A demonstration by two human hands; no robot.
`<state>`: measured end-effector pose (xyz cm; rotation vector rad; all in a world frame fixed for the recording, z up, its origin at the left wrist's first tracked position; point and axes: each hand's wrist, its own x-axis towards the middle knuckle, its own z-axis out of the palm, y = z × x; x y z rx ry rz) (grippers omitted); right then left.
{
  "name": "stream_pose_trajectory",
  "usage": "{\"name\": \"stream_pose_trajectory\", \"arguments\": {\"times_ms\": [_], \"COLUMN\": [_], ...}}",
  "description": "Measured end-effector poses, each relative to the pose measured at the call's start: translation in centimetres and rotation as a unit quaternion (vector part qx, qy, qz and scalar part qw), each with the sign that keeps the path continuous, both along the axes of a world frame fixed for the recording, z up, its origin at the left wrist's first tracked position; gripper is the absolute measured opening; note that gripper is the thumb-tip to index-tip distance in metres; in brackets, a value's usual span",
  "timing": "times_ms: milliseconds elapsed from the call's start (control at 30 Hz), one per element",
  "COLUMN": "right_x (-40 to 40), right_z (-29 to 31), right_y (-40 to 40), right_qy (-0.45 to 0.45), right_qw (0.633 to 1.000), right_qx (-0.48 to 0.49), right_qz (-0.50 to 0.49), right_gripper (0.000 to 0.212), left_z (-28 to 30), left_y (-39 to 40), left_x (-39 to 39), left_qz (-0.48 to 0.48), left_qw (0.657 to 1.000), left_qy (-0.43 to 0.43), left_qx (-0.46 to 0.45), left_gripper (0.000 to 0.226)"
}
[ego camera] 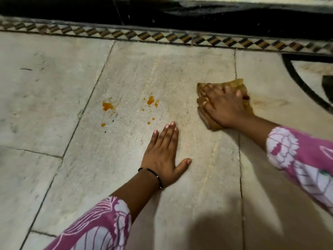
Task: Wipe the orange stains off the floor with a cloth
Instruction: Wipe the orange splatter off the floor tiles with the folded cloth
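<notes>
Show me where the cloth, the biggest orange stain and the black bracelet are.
cloth (pixel 238 83), head view, far edge beyond the fingers.
biggest orange stain (pixel 107 106), head view, middle of the blotch.
black bracelet (pixel 156 175), head view, band across the left wrist.

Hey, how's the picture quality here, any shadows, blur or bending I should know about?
Head view: a broad dark shadow covers the floor at the bottom, between the sleeves; the right hand and cloth are slightly motion-blurred, while the left hand and orange stains look sharp; the patterned border bows from wide-angle distortion.
</notes>
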<state>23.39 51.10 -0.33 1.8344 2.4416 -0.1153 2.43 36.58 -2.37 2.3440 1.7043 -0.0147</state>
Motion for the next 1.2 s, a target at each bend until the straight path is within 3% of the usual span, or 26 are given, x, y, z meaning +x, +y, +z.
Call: {"name": "stream_pose_trajectory", "arguments": {"times_ms": [167,333,433,500,567,667,767,900,1033,1200], "right_x": [-3.6,-8.8,-11.7,-11.4,-9.0,-5.9,-6.3,-13.3,-22.4,-25.1], "right_z": [0.6,1.0,1.9,2.5,2.8,2.7,2.0,1.1,0.6,0.2], "right_y": [-7.3,-15.2,-15.5,-13.8,-12.7,-14.2,-18.7,-24.1,-19.5,-9.5], "right_qy": [-0.019,-0.019,-0.025,-0.063,-0.094,-0.125,-0.15,-0.064,-0.028,0.023], "right_qw": [0.994,0.95,0.918,0.922,0.944,0.955,0.952,0.957,0.949,0.991], "right_qx": [-0.069,-0.153,-0.173,-0.154,-0.161,-0.15,-0.112,-0.132,-0.097,-0.086], "right_qz": [0.087,0.273,0.356,0.35,0.271,0.223,0.241,0.251,0.3,0.096], "right_gripper": [0.082,0.069,0.068,0.077,0.088,0.082,0.081,0.08,0.078,0.079], "left_z": [4.4,10.4,13.1,13.7,13.1,9.7,5.2,1.6,-0.1,-0.9], "left_y": [0.2,-1.6,-2.4,-3.3,-4.5,-5.2,-4.0,-2.9,-3.1,-3.5], "left_x": [-2.5,-12.6,-17.5,-20.0,-22.0,-24.7,-25.4,-25.4,-26.7,-26.7], "left_qz": [-0.046,-0.149,-0.144,-0.144,-0.145,-0.128,-0.032,0.06,0.079,0.068], "left_qw": [0.987,0.937,0.926,0.93,0.939,0.96,0.99,0.998,0.996,0.997], "left_qy": [0.143,0.309,0.341,0.329,0.298,0.235,0.118,0.014,-0.021,-0.011], "left_qx": [-0.051,-0.057,-0.069,-0.08,-0.088,-0.084,-0.073,-0.017,0.026,0.03], "left_gripper": [0.09,0.087,0.098,0.101,0.096,0.102,0.108,0.107,0.091,0.09]}}
